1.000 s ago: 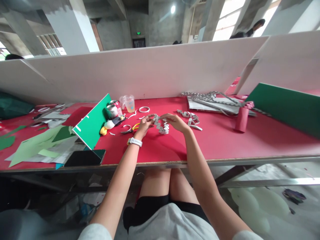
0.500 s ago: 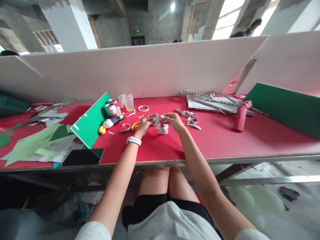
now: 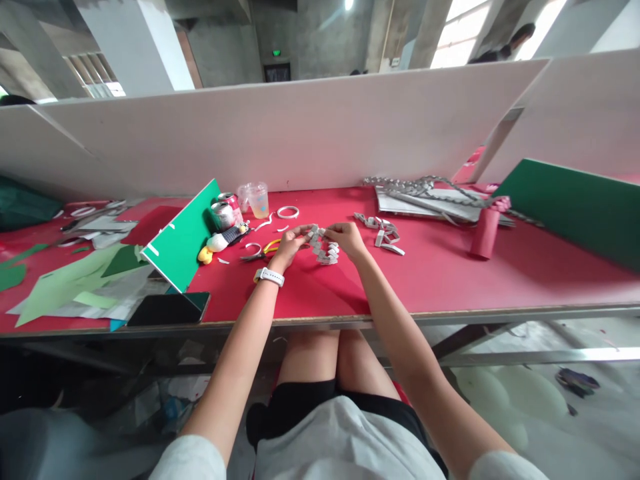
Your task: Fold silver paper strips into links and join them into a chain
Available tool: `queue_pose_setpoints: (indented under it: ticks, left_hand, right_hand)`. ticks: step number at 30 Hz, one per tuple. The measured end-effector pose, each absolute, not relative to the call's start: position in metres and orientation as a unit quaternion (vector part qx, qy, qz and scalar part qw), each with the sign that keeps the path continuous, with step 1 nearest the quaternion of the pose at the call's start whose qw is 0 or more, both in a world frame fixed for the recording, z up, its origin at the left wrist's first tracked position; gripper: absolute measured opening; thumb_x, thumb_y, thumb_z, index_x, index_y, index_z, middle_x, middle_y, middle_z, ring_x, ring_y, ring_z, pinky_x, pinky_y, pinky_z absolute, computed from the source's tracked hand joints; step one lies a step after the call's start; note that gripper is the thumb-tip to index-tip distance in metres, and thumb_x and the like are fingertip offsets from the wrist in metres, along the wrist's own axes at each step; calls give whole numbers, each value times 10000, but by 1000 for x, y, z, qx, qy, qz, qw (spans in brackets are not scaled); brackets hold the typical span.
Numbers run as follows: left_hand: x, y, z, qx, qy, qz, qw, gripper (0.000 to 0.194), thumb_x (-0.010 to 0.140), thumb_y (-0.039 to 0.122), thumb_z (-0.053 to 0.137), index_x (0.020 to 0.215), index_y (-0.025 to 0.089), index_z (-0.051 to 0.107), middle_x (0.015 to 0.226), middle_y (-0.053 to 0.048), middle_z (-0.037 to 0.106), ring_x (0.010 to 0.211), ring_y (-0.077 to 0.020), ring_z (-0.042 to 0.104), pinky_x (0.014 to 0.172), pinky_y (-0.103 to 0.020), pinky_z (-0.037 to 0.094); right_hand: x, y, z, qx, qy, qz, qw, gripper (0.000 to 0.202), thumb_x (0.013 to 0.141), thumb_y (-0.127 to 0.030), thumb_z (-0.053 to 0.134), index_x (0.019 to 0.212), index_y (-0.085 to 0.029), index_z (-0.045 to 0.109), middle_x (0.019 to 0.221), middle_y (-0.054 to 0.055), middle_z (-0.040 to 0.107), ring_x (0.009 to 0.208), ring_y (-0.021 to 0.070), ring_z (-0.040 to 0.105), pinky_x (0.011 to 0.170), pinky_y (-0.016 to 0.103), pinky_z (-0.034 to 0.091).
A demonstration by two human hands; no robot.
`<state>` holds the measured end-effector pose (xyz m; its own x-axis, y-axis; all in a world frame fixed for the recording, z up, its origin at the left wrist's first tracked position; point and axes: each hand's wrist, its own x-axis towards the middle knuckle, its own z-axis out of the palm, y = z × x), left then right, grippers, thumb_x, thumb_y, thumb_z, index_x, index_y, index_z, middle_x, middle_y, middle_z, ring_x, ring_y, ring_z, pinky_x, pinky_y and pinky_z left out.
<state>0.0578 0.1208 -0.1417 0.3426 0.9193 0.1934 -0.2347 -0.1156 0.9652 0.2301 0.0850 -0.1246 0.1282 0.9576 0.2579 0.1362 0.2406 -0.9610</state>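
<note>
Between my hands is a zigzag chain of folded paper strips (image 3: 328, 255), pale grey and white, its lower part curving just above or on the red table (image 3: 280, 293). My left hand (image 3: 294, 244), with a white watch (image 3: 270, 276) on the wrist, pinches the chain's upper end. My right hand (image 3: 346, 239) is closed in a pinch at the chain's top right; its fingertips partly cover the spot they grip. Loose folded paper links (image 3: 385, 235) lie to the right of my right hand. Yellow-handled pliers (image 3: 270, 248) rest beside my left hand.
A green board (image 3: 187, 237) stands left, with cans (image 3: 223, 216), plastic cups (image 3: 259, 201) and a plush toy (image 3: 223, 241) by it. A black phone (image 3: 167, 309) lies near the front edge. Rightward are a pink cylinder (image 3: 484, 233) and a grey braid (image 3: 425, 189).
My right fingers have shifted slightly, and the chain between my hands now shows a more open curve. The whole view has tilted a little; the table items stay put.
</note>
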Motion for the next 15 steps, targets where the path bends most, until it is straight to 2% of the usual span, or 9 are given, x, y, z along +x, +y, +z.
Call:
queue_pose_setpoints:
  ticks: [4,15]
  left_hand:
    - [57,123,-143,573,296,486,590,392,643,304,812,1010,191,733,943,-41,726,752,-112,622,648,-205,486]
    - [57,122,-143,589,297,478,580,371,685,302,782,1034,198,715,845,-24,701,720,-98,609,641,-190,475]
  right_hand:
    - [229,85,-124,-494,-554,364,563,208,658,-342,759,653,-149,684,616,49,696,631,186,667,608,267,504]
    - [222,85,-124,-524,-551,321,565,74,698,-191,628,647,-151,664,595,43,691,560,156,643,565,249,499]
